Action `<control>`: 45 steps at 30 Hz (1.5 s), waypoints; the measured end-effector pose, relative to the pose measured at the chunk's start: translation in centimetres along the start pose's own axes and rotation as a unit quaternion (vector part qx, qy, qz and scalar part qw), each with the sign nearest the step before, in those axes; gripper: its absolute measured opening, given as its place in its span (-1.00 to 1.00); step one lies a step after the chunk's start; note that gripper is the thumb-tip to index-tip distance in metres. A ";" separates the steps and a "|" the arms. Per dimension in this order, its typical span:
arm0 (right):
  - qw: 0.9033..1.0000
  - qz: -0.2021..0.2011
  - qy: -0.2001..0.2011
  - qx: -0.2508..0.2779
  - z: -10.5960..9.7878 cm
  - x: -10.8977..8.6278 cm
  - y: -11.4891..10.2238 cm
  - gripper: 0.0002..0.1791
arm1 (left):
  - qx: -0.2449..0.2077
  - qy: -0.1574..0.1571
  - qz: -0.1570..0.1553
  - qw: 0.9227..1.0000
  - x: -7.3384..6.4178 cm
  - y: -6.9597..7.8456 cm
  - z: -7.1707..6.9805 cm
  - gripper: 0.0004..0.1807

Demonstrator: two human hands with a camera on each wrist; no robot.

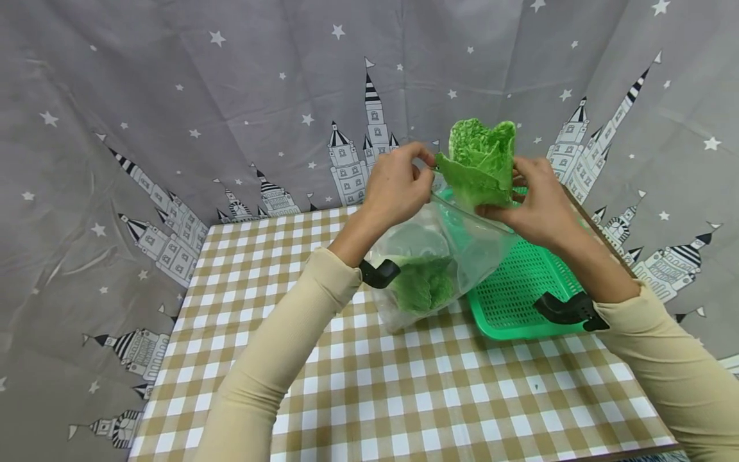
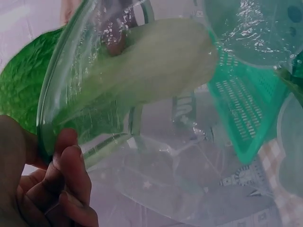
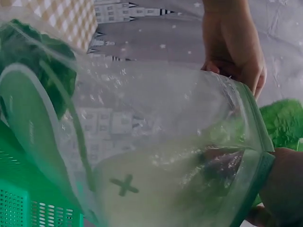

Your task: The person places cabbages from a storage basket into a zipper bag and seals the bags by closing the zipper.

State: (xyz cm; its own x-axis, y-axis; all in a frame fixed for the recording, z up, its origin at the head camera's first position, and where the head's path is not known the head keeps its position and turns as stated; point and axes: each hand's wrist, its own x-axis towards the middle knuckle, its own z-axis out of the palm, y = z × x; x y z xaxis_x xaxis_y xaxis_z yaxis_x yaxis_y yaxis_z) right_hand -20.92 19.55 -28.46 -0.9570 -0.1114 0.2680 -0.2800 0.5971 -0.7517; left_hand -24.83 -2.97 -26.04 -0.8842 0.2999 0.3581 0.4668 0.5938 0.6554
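My left hand pinches the rim of a clear zip-top plastic bag near the bag's upper left corner; in the left wrist view its thumb and fingers close on that edge. A bright green lettuce leaf stands upright at the bag's mouth, held by my right hand from its right side. Through the plastic in the right wrist view, the leaf's pale base and part of a hand show blurred. More lettuce lies at the bottom of the bag, behind the plastic.
A green perforated plastic basket stands on the table to the right, partly behind the bag. A brown-and-white checked cloth covers the table. Behind the table hangs a grey curtain printed with stars and castles.
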 end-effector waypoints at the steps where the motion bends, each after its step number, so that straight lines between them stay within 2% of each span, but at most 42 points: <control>1: 1.000 -0.002 0.004 -0.019 0.0 0.0 0.0 -0.17 | 0.001 0.001 0.000 1.000 0.0 -0.1 -0.1 -0.76; 6: 0.997 -0.004 0.006 -0.079 0.1 0.2 0.3 -0.15 | -0.003 0.003 0.006 1.000 -0.2 -0.4 -0.4 -0.75; 11: 0.994 0.000 -0.041 -0.104 -0.3 0.3 0.7 -0.12 | -0.008 0.002 0.006 1.000 -0.4 -0.6 -0.6 -0.74; 16: 0.989 0.029 -0.130 -0.063 -0.9 -0.1 1.2 -0.06 | -0.011 0.002 -0.003 1.000 -0.7 -0.8 -0.9 -0.73; 19: 0.987 0.047 -0.153 -0.026 -1.3 -0.2 1.1 -0.02 | -0.014 0.004 -0.012 1.000 -0.9 -1.2 -1.3 -0.73; 23: 0.992 0.040 -0.122 0.000 -1.5 -0.3 0.7 -0.18 | -0.026 0.015 -0.016 0.999 -1.2 -1.6 -2.4 -0.71; 26: 0.996 0.023 -0.085 -0.006 -1.6 0.0 0.0 -0.31 | -0.033 0.029 -0.009 0.999 -1.4 -1.7 -3.6 -0.69; 31: 0.998 0.016 -0.059 -0.027 -1.6 0.8 -1.9 -0.44 | -0.017 0.042 0.011 0.999 -2.0 -1.7 -5.7 -0.68; 38: 0.999 -0.001 -0.039 -0.035 -1.8 1.7 -4.5 -0.47 | 0.024 0.023 0.007 0.999 -3.1 -1.5 -8.6 -0.68; 45: 0.999 -0.008 -0.037 -0.021 -1.4 2.2 -5.6 -0.50 | 0.044 -0.002 -0.014 0.999 -3.8 -1.6 -9.9 -0.67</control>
State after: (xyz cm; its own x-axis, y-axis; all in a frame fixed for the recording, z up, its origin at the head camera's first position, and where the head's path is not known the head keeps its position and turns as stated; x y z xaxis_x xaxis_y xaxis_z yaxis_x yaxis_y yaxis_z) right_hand -21.36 17.09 -22.77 -0.9557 -0.1790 0.2335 -0.2937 0.6277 -0.7210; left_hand -22.09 -12.43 -21.89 -0.8974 0.2852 0.3368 0.4382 0.6659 0.6038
